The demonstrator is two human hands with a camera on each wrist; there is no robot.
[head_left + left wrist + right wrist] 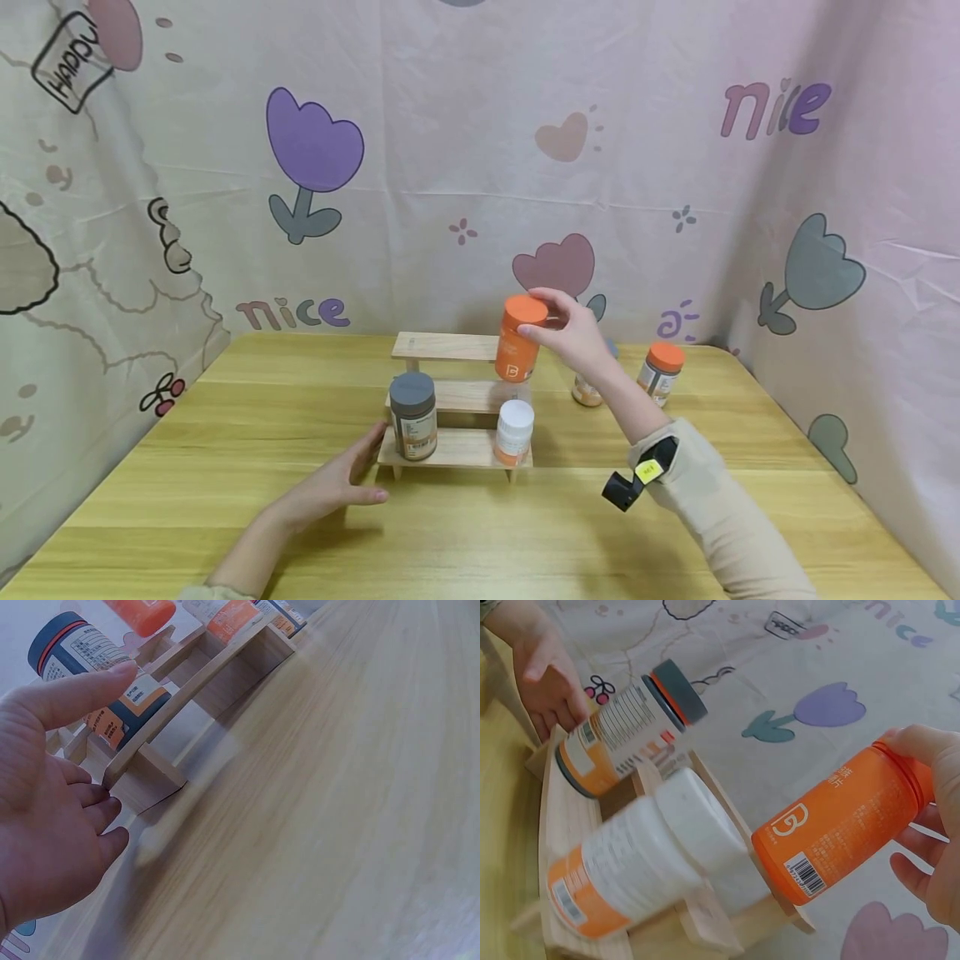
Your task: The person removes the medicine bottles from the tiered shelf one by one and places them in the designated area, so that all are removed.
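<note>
My right hand (573, 333) grips an orange supplement bottle (840, 821) near its cap, thumb on one side and fingers on the other. In the head view the bottle overlaps the right end of a three-tier wooden shelf (448, 395), in front of its top tier. On the lowest tier stand a dark-capped bottle (414, 427) at the left and a white-capped bottle (514, 433) at the right. My left hand (56, 780) is at the shelf's left end, fingertips at the lowest board's corner, thumb stretched out before the dark-capped bottle.
Right of the shelf, an orange-capped bottle (661, 372) stands on the wooden table (300, 400). Another bottle (587, 392) beside it is partly hidden behind my right hand and forearm. A printed cloth (442, 167) hangs behind and at both sides.
</note>
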